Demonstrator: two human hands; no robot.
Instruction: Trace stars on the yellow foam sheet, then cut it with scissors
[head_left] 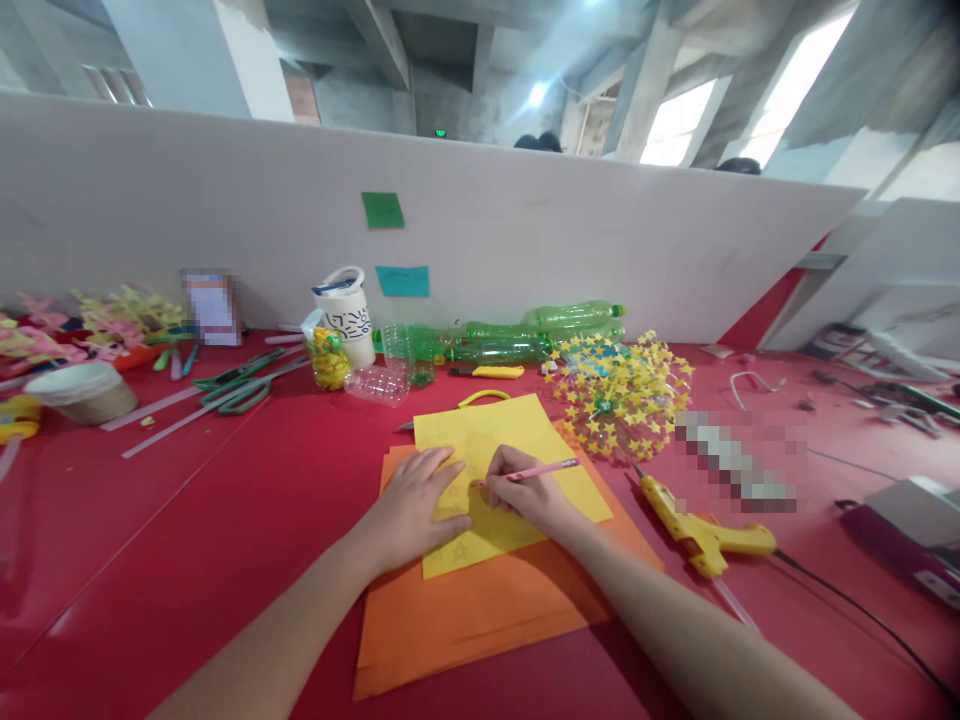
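Observation:
A yellow paper sheet (517, 435) lies on a stack of orange sheets (480, 610) on the red table. My left hand (416, 505) rests flat on the yellow sheet with its fingers stretched out, pressing it down. My right hand (529, 490) is closed around a pink pencil (544, 470), whose tip touches the yellow sheet just right of my left fingers. Faint star outlines show on the sheet near its lower edge.
A yellow glue gun (701, 530) with a black cord lies to the right. Behind the paper lie a heap of yellow stars (622, 395), green plastic bottles (525, 335), a yellow cutter (491, 372), a white mug (349, 315) and green scissors (240, 385). A white partition wall (225, 200) stands at the back.

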